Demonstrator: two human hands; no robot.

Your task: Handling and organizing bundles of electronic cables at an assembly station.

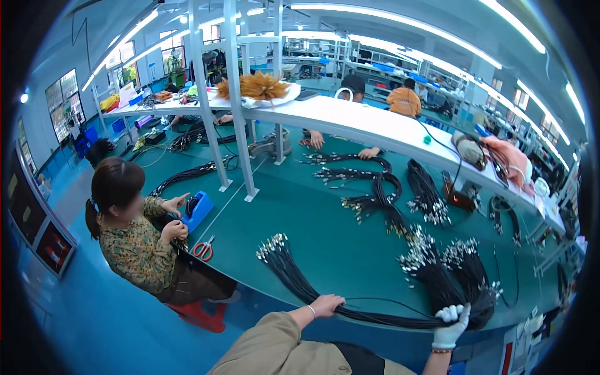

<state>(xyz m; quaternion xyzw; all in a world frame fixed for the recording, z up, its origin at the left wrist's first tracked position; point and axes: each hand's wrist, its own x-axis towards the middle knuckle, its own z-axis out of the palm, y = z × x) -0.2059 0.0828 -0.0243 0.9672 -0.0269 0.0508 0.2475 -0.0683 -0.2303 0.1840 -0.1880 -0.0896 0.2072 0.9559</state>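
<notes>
A long bundle of black cables (pixel 381 319) with shiny metal connector ends lies across the near edge of the green table. My left hand (pixel 326 305), bare with a bracelet at the wrist, is closed around its middle. Farther right, my right hand (pixel 451 325) in a white glove grips the same bundle near its other end. The connector ends (pixel 273 249) fan out on the table, to the left and beyond my left hand. Just beyond my right hand rest two thick bundles of black cables (pixel 431 278), their metal tips pointing away from me.
Red-handled pliers (pixel 203 250) and a blue holder (pixel 197 212) lie near a seated co-worker (pixel 134 237) at left. More cable bundles (pixel 427 194) spread over the far side. A white raised shelf (pixel 350 122) on metal posts crosses the table.
</notes>
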